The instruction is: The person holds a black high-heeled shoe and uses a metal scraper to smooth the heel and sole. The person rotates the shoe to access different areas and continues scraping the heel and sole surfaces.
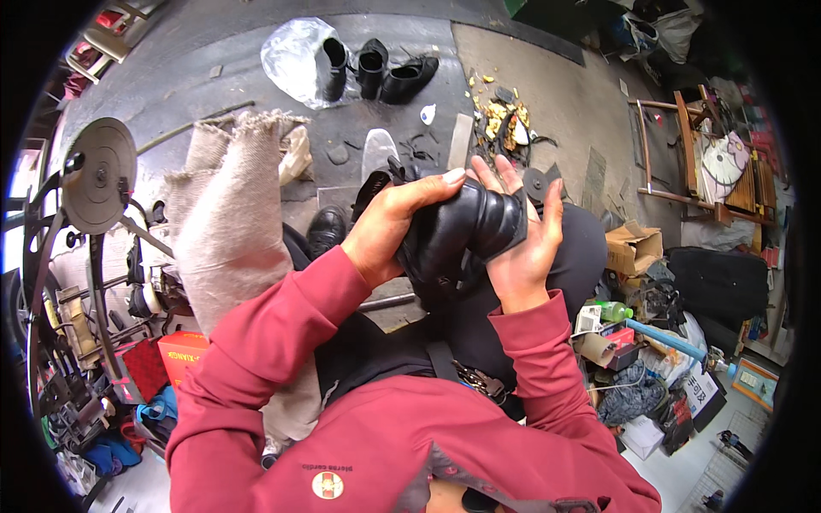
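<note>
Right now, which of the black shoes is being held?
The black shoe gripped by the left hand, one end against the open right hand. No hand touches the others, such as the trio of shoes by the clear plastic bag.

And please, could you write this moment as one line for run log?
left grip: closed on black shoe | right grip: open at shoe's end | ahead: three other black shoes

Black leather shoe [453,229], glossy, creased, tilted, held aloft
</note>
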The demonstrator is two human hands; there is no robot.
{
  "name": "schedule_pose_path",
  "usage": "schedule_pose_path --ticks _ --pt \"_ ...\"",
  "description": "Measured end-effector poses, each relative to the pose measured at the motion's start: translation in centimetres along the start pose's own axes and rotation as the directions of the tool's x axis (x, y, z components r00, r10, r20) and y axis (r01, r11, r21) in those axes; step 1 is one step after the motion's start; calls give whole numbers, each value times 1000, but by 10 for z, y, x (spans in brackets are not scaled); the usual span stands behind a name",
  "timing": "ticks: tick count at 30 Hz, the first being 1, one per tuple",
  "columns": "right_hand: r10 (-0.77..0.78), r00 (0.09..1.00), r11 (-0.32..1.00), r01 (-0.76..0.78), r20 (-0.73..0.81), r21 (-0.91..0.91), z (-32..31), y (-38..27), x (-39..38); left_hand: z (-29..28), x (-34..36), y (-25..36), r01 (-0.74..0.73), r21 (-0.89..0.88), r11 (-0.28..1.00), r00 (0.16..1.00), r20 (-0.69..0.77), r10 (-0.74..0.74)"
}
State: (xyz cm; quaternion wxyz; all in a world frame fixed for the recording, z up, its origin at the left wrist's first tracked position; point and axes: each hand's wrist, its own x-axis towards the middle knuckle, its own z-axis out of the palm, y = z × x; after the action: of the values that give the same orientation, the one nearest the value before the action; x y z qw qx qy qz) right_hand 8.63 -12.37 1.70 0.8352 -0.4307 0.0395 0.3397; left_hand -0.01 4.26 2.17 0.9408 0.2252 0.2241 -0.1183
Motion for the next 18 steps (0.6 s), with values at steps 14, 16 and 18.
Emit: schedule_pose_path --ticks 14,16,18 --pt "130 985 965 -152 115 212 -16 2 11 -56 -82 94 -819 -178 545 563 -74 823" --pt "149 982 968 -168 112 184 -16 6 14 -60 -87 93 -828 -182 531 550 -75 832" --pt "177 976 973 -193 131 126 -16 10 16 -63 -91 93 -839 -175 516 536 -95 839"
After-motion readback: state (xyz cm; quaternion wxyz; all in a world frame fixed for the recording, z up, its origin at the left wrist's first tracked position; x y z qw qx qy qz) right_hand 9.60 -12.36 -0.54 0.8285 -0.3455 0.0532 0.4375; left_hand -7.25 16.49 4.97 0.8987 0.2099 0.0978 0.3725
